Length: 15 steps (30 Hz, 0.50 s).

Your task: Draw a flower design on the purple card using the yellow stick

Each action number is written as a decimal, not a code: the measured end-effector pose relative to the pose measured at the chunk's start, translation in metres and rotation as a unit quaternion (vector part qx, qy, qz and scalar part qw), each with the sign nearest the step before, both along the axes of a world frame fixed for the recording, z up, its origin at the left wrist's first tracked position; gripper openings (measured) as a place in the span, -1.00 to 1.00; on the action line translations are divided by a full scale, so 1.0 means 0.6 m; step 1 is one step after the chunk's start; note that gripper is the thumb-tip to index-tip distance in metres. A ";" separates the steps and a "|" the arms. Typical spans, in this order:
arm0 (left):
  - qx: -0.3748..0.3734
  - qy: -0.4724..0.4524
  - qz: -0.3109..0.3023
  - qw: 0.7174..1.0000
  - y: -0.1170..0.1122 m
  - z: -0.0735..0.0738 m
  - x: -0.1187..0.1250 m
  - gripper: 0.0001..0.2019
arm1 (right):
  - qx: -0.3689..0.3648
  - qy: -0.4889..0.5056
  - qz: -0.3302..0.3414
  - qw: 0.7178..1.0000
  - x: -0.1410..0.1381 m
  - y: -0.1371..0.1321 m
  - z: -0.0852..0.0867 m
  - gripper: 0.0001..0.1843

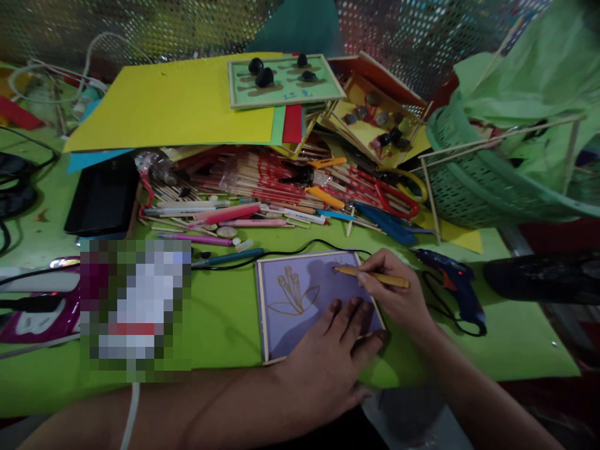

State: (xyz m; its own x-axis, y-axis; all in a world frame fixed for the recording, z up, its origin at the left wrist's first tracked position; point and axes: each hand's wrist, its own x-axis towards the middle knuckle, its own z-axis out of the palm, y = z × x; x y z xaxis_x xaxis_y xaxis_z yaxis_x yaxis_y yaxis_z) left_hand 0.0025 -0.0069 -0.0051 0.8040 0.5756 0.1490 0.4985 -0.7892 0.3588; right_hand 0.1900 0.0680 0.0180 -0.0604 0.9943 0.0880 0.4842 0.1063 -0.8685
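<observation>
A purple sheet point(323, 284) framed by thin pale wooden sticks lies on the green tabletop. On its left half is a brown line drawing of flowers with two leaves point(291, 294); a few small marks show near the upper right. My right hand point(398, 290) pinches a yellow-brown pen point(375, 275), its tip touching the sheet near those marks. My left hand point(332, 347) lies with spread fingers over the lower right of the sheet and its frame, holding nothing.
A glue gun point(452, 284) lies to the right, before a green basket point(473, 169). Behind the sheet are pens, sticks, scissors point(407, 187) and yellow paper point(178, 100). A black cable point(290, 250) runs along the sheet's far edge. At left lies a dark tablet-like device point(103, 197).
</observation>
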 end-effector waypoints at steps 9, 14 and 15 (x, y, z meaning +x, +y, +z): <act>-0.007 -0.002 -0.005 1.000 0.002 0.002 -0.001 -0.26 | 0.003 0.003 0.006 1.000 0.003 -0.001 -0.003 -0.92; -0.001 0.002 -0.003 1.000 0.003 0.006 -0.002 -0.25 | 0.000 0.002 0.007 1.000 0.007 -0.002 -0.004 -0.92; 0.001 0.002 -0.002 1.000 0.003 0.005 -0.002 -0.24 | 0.001 0.003 0.007 1.000 0.007 -0.002 -0.004 -0.92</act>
State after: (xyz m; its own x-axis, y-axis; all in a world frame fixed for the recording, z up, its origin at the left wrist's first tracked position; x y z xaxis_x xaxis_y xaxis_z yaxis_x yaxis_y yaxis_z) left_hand 0.0013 -0.0051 -0.0021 0.8063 0.5729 0.1474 0.4972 -0.7913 0.3558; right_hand 0.1941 0.0669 0.0156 -0.0738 0.9931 0.0910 0.4772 0.1153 -0.8712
